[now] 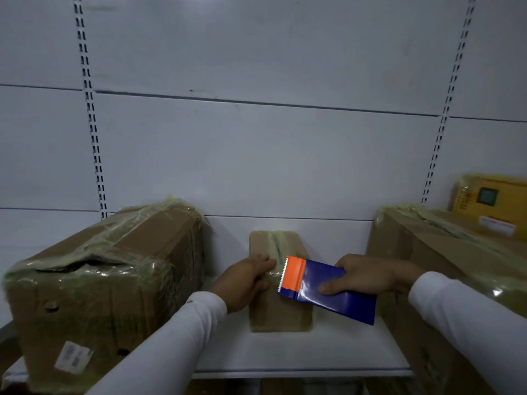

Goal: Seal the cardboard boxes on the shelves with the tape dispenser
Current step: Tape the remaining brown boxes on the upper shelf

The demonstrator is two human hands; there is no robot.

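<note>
Small cardboard box (281, 283) sits mid-shelf on the white shelf (285, 354), a strip of clear tape (278, 245) running along its top seam. Tape dispenser (325, 289), blue body with an orange head and serrated cutter, lies across the box's right top edge, cutter end touching the tape line. Right hand (368, 276) is the grip on the dispenser: fingers curled over the blue body, thumb underneath, clamped on it. Left hand (246, 280) grips the box's left top edge, fingers wrapped over the top just beside the cutter, thumb down the side. Both arms in white sleeves. Large taped box (99, 283) to the left, heavily wrapped in yellowish tape, top flap dented; a white label (73, 356) on its front face, print too blurred to read. Another large taped box (445, 269) to the right, just beside the dispenser's rear end. Behind it a yellow carton (490, 203) with a dark square graphic and a white sticker; writing there not legible. White back panel (256, 152) with slotted uprights behind everything.
</note>
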